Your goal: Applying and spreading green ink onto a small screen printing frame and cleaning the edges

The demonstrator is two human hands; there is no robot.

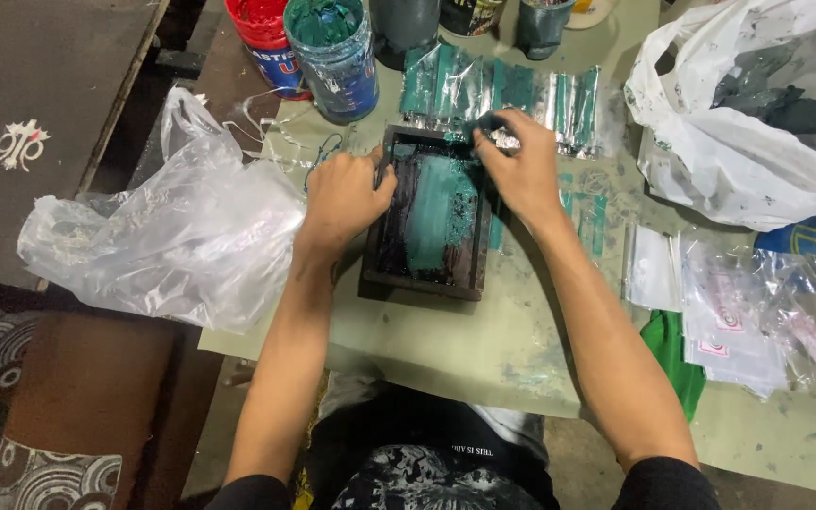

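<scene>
From the head camera, a small dark wooden frame lies flat on the stained green counter, close in front of the person. The left hand presses on the frame's left rail, its grip closed over the edge, which looks meant to keep the frame from sliding. The right hand sits at the frame's far right corner, fingers curled narrow around a small dark tool that is mostly hidden; what kind it is I cannot tell. The frame's mesh is black, with a broad smear of teal ink down the middle.

Just beyond the frame lies a row of clear packets streaked with the same teal. Tubs of teal ink and red ink stand at the far edge. A crumpled clear bag rests to the left, a white bag to the right, and more clear packets lie near the right forearm.
</scene>
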